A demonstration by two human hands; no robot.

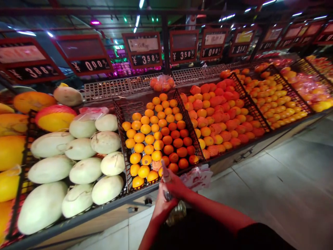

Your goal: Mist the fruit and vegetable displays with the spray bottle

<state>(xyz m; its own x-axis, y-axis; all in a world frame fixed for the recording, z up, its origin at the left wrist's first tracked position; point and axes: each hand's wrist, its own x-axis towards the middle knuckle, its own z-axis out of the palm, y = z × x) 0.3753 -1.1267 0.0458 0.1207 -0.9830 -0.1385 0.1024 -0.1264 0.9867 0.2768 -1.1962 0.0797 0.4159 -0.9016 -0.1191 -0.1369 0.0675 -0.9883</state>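
My left hand [161, 205] and my right hand [177, 186] are together in front of the fruit stand, both closed on a thin clear plastic bag [166, 177] whose twisted top sticks up between them. The rest of the bag [178, 213] hangs crumpled below my left hand. Both hands sit just in front of a black wire crate [120, 114] holding several oranges [156, 139]. A red-and-white paper or packet [197, 177] lies at the stand's edge right beside my right hand.
Pale melons [85, 170] fill the crate to the left, yellow melons [10, 149] beyond. More oranges in foam nets [221, 114] and further citrus crates [275, 97] run to the right. Price signs [143, 50] hang above. Grey tiled floor [286, 180] lies at the right.
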